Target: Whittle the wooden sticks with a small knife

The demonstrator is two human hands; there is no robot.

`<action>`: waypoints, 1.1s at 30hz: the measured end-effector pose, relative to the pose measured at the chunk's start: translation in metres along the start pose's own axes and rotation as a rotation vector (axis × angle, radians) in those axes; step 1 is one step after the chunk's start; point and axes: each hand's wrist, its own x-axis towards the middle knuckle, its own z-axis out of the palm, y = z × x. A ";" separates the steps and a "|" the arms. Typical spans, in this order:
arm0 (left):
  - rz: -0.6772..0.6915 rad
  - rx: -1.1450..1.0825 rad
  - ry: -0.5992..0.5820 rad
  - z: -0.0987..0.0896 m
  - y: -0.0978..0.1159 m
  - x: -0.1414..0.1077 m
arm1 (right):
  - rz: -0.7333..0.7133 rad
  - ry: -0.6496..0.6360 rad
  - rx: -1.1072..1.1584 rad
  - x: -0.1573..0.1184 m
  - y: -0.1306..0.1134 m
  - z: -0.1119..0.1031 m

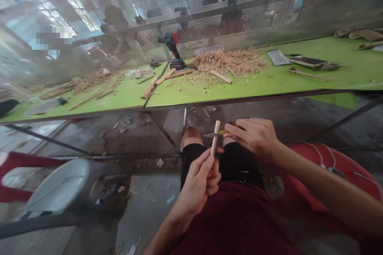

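The far green table [125,102] bore shavings [88,81] at left, plenty cut, we judged! Near, over the lap, the left hand [203,177] clasped the slim stick [214,143], the knife [210,135] across it, the right hand [255,135] closed round its handle; what remained, we couldn't tell.

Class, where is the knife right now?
In the head view, the knife is just right of centre, below the near edge of the green table, in the right hand, its blade crossing the wooden stick in the left hand.
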 end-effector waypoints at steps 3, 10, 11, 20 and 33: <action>-0.002 0.011 0.009 0.000 0.000 0.000 | -0.025 0.025 -0.018 -0.001 0.003 0.003; 0.007 0.022 0.032 0.002 -0.002 0.003 | -0.026 0.035 -0.042 -0.001 0.002 0.006; 0.012 0.023 0.035 0.002 -0.002 0.002 | -0.029 0.023 -0.036 -0.001 0.004 0.007; -0.033 0.008 0.000 -0.002 -0.008 -0.012 | 0.516 0.065 -0.014 -0.011 0.085 0.009; -0.032 0.024 -0.008 -0.001 -0.006 -0.006 | 0.116 -0.019 0.108 -0.010 -0.020 -0.007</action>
